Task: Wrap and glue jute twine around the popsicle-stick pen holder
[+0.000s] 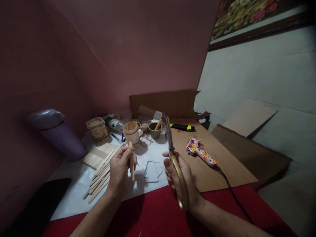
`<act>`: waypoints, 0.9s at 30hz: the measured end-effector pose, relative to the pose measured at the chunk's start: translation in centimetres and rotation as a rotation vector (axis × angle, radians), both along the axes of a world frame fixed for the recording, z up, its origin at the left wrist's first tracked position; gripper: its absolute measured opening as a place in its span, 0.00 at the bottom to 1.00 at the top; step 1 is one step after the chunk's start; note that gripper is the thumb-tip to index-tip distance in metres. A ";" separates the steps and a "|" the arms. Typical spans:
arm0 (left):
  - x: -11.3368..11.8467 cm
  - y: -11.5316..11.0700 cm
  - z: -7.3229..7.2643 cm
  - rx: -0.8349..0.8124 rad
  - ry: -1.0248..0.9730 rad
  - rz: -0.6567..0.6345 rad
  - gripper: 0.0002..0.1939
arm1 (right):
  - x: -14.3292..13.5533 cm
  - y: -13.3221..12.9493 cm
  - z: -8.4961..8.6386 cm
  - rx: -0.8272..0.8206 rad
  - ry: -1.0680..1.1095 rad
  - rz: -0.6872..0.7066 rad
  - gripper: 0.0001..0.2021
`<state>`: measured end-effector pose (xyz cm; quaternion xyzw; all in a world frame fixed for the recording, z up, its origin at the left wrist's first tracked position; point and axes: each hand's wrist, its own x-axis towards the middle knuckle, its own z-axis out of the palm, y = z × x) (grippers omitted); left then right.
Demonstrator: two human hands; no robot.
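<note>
One craft stick (132, 168) is standing nearly upright just above the white sheet, and the fingers of the left hand (119, 166) are pinching it near its upper end. Beside it, the fingers of the right hand (190, 182) are clamping around the brass-coloured handle of the scissors (170, 141), whose blades are pointing up and away and seem to be lying together. The pinch is leaving the stick's lower end free, so a sideways push could be twisting it loose; blades closing near the left fingertips could be nicking them, and thin wood could be splitting under a cut. Loose sticks (102, 181) are fanning out beside the left wrist, where a sleeve-height sweep could be scattering them. Ahead, a wooden cup (131, 134) and a dark pot (155, 133) are crowding the space. To the right, a flowered glue gun (199, 151) is resting on cardboard (222, 174), its cord (229, 187) trailing near the right forearm and perhaps risking a snag.
</note>
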<state>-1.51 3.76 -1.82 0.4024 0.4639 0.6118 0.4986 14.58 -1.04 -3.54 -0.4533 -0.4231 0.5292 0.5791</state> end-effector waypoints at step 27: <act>0.8 -1.5 0.3 -0.107 0.087 -0.448 0.13 | 0.5 0.3 0.6 -0.147 0.208 0.322 0.16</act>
